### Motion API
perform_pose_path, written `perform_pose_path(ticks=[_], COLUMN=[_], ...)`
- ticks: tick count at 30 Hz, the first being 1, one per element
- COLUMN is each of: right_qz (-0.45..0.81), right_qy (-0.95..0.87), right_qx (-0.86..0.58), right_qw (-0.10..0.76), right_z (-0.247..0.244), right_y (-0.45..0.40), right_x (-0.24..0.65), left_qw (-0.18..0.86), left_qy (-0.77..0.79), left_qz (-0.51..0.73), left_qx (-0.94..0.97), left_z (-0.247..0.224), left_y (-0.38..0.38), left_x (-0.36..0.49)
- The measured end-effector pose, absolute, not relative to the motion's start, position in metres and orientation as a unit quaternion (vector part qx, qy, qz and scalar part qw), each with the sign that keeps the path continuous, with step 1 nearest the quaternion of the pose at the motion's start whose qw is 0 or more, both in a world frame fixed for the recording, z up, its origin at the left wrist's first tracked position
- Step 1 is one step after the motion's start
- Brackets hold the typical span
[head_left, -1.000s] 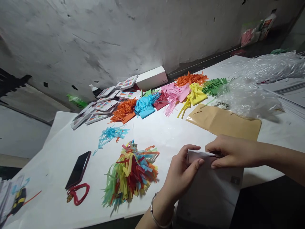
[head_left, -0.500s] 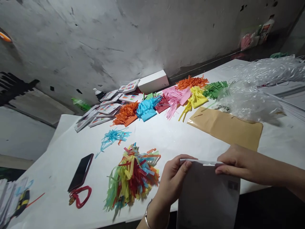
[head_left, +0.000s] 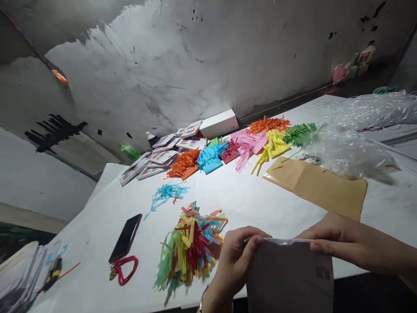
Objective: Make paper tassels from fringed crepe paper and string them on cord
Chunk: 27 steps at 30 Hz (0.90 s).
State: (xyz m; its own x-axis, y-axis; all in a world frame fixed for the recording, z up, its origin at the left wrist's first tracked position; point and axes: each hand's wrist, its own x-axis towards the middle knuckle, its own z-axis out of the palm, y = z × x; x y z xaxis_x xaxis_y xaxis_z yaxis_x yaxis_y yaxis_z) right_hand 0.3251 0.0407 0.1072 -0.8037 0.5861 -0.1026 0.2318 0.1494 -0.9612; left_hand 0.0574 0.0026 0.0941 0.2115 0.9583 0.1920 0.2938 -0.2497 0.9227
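Box (head_left: 289, 278) is at 5 o'clock; left hand (head_left: 239, 254) & right hand (head_left: 340, 237) pinch its top, each nearly closed. Step is prob. pressing this top; next move needs even grip w/ both.

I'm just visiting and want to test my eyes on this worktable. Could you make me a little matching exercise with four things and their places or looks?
Things:
1. pale carton
2. phone
3. fringed bundle nearest the hands
4. large flat sheet

Places or looks:
A. brown, just beyond the right hand
B. dark-screened, with a red cord at its near end
C. held at its top edge by both hands
D. many-coloured, to the left of the left hand

Right pairs: 1-C, 2-B, 3-D, 4-A.
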Motion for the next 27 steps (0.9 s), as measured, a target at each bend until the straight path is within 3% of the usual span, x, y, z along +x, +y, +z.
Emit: perform_pose_path(ticks=[5,10,14,17,21,27], right_qz=[0.46,0.305,0.362,0.38,0.374,0.487], right_qy=[-0.802,-0.888,-0.881,-0.867,-0.827,-0.736], right_qx=[-0.348,-0.314,-0.272,-0.289,-0.343,-0.327], right_qw=[0.154,0.141,0.136,0.147,0.24,0.339], right_z=[0.113,0.124,0.126,0.117,0.099,0.079], right_y=[0.032,0.033,0.037,0.035,0.025,0.006], right_x=[0.304,0.293,0.3,0.308,0.314,0.299], left_qw=[0.346,0.408,0.475,0.4,0.342,0.456], left_qy=[0.486,0.491,0.513,0.536,0.58,0.609], left_qz=[0.399,0.423,0.433,0.449,0.445,0.418], left_qx=[0.696,0.643,0.568,0.592,0.59,0.496], left_z=[0.098,0.096,0.094,0.098,0.103,0.102], left_y=[-0.005,-0.006,-0.009,-0.015,-0.022,-0.022], left_x=[0.064,0.063,0.059,0.057,0.052,0.039])
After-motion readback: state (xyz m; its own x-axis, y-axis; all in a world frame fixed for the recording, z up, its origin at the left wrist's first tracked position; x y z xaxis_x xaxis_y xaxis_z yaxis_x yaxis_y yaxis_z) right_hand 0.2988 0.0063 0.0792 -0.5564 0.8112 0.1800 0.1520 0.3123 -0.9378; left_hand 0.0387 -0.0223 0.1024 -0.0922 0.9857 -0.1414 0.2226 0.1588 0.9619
